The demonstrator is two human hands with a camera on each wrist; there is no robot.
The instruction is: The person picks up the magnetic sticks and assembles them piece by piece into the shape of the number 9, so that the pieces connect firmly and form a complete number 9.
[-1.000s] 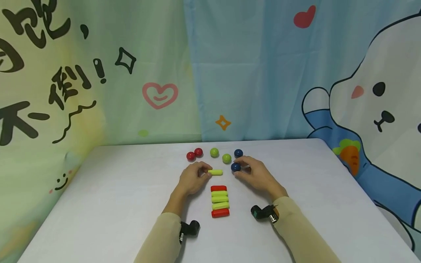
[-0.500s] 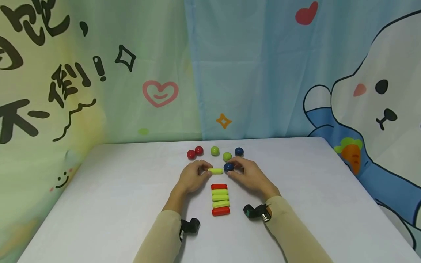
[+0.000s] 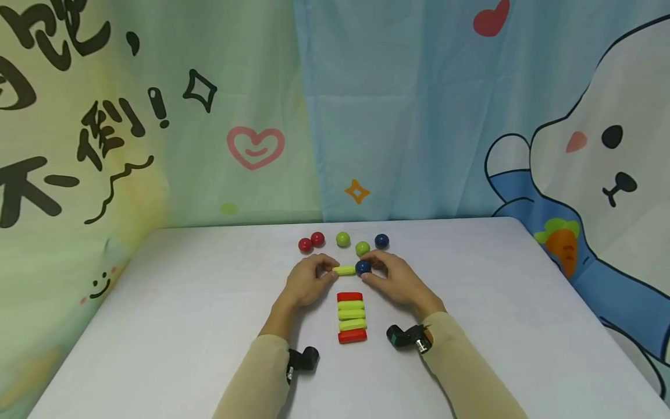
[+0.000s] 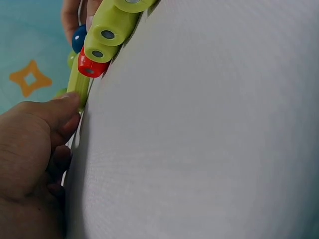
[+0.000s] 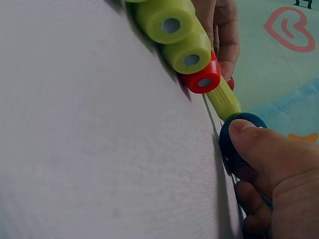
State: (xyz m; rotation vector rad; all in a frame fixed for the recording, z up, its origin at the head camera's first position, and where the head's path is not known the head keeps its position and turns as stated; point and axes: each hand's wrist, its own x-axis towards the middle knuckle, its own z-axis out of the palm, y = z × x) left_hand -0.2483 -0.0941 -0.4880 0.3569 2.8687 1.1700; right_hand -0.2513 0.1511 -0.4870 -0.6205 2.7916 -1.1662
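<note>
My left hand (image 3: 309, 281) pinches the left end of a yellow-green magnetic rod (image 3: 344, 270), which lies crosswise between my hands. My right hand (image 3: 395, 277) grips a dark blue ball (image 3: 363, 267) between thumb and fingers, and the ball meets the rod's right end. In the right wrist view my thumb lies over the blue ball (image 5: 230, 144), with the rod (image 5: 224, 102) running up from it. Nearer me a column of rods lies side by side: a red rod (image 3: 349, 297) at the far end, several yellow-green rods (image 3: 352, 314), and another red rod (image 3: 352, 336) closest. Grey magnet discs show in their ends.
Behind my hands stand two red balls (image 3: 311, 242), a green ball (image 3: 342, 239), a second green ball (image 3: 362, 248) and another dark blue ball (image 3: 381, 241). A white-covered table (image 3: 209, 326) carries everything. A printed curtain (image 3: 387, 116) hangs behind its far edge.
My right hand has moved left with the blue ball, closing the gap until the ball reaches the rod's end. My left hand keeps its pinch on the rod and has barely moved.
</note>
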